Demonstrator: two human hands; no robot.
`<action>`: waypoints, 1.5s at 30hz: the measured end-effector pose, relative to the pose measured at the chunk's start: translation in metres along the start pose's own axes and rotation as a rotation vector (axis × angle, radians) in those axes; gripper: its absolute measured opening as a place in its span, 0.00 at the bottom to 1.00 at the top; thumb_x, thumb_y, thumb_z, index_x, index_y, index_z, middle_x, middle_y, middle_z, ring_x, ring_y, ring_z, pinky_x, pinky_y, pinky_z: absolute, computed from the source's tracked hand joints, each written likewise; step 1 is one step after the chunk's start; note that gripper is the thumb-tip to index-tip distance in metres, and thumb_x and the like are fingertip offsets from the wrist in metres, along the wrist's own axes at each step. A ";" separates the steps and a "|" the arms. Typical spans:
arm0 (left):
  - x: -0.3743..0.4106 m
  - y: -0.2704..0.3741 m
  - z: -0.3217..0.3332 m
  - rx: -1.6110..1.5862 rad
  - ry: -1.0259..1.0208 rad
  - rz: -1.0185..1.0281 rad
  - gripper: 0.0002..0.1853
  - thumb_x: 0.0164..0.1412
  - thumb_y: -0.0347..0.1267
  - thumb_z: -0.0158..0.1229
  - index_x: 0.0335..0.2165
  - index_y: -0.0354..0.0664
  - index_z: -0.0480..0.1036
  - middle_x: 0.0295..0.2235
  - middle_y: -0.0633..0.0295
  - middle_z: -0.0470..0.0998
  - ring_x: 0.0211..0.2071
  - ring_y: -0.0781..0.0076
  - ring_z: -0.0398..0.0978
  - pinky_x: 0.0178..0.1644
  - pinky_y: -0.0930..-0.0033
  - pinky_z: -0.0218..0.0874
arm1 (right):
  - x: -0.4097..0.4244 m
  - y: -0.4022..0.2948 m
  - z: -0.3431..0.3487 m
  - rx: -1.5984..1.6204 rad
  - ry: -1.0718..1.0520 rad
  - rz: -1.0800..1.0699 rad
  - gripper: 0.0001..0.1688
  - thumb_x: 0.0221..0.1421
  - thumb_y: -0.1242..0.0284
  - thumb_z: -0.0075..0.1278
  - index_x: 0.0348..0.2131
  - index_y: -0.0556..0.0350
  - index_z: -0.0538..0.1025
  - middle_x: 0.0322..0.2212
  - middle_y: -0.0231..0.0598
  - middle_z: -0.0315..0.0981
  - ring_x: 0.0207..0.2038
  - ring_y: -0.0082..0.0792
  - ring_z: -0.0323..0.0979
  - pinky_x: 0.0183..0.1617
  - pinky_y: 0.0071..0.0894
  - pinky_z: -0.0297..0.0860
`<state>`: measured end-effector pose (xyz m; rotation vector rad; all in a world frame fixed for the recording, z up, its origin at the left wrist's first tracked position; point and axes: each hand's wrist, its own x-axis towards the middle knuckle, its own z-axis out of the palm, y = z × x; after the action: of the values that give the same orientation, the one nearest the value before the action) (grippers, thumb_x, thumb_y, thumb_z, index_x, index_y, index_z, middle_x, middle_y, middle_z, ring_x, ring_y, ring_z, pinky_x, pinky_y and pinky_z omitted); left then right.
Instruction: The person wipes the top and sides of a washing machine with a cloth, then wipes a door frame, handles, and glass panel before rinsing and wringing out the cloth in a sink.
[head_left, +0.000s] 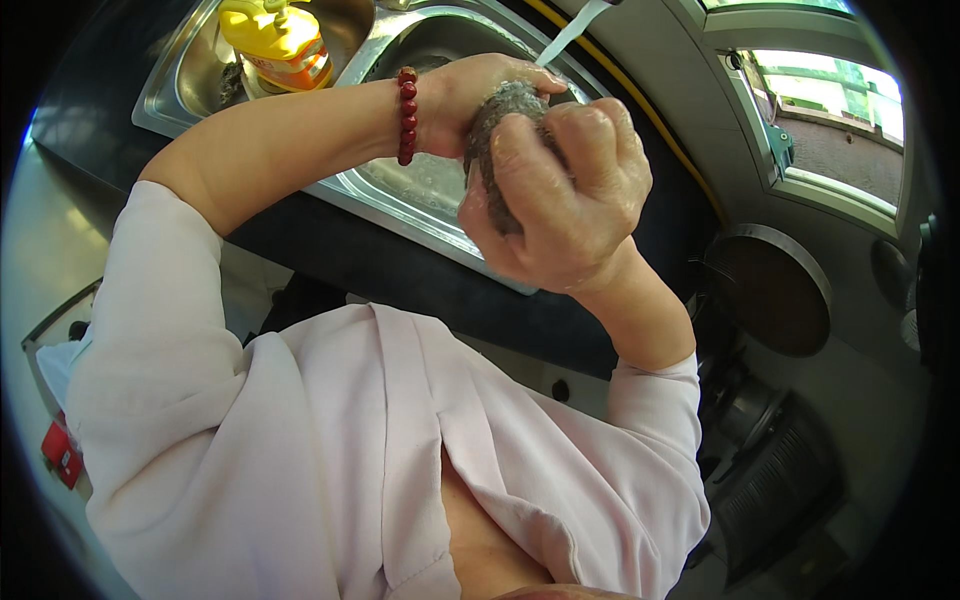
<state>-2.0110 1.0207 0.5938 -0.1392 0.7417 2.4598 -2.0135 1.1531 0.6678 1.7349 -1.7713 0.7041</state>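
A wet, grey, fibrous wad (514, 101), which looks like a steel wool scourer, is held over the right-hand basin of a steel sink (405, 191). My right hand (574, 184) is clenched around its near part, knuckles up. At the far end my left hand (469, 94) grips it, its thumb along the top and most of its fingers hidden behind. From the upper edge a stream of water (574, 31) runs down beside my left fingertips. Both hands glisten with water. A red bead bracelet (407, 116) circles my left wrist.
In the left basin (196, 64) stands a yellow plastic jug (277, 45) with a pump top, and a dark fibrous clump (230, 81) lies beside it. A dark countertop (97, 97) surrounds the sink. A yellow hose (645, 97) runs behind it. A round pan (772, 289) is at right, below an open window (832, 135).
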 end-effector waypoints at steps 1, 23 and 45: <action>-0.001 0.002 0.000 0.033 0.017 -0.055 0.11 0.55 0.37 0.51 0.22 0.43 0.67 0.20 0.67 0.70 0.19 0.79 0.68 0.26 0.74 0.65 | 0.000 -0.004 0.003 -0.034 -0.003 -0.031 0.18 0.17 0.76 0.53 0.21 0.57 0.72 0.20 0.35 0.58 0.17 0.31 0.57 0.19 0.27 0.55; 0.028 -0.031 -0.050 1.339 0.137 -0.346 0.13 0.47 0.34 0.52 0.15 0.36 0.70 0.15 0.60 0.71 0.17 0.74 0.67 0.25 0.71 0.58 | -0.061 -0.055 0.101 -0.006 -0.288 -0.141 0.09 0.24 0.64 0.47 0.10 0.49 0.71 0.14 0.32 0.56 0.19 0.33 0.60 0.16 0.30 0.53; 0.120 -0.134 -0.221 1.770 0.501 -0.095 0.12 0.51 0.24 0.43 0.37 0.35 0.66 0.41 0.38 0.63 0.43 0.41 0.65 0.46 0.56 0.60 | -0.259 0.004 0.026 1.881 0.891 1.275 0.18 0.34 0.68 0.43 0.22 0.69 0.71 0.20 0.48 0.65 0.24 0.40 0.65 0.31 0.34 0.66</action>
<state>-2.0519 1.0528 0.3138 -0.0759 2.6120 0.9031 -2.0163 1.3182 0.4661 0.0363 -0.9937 3.5623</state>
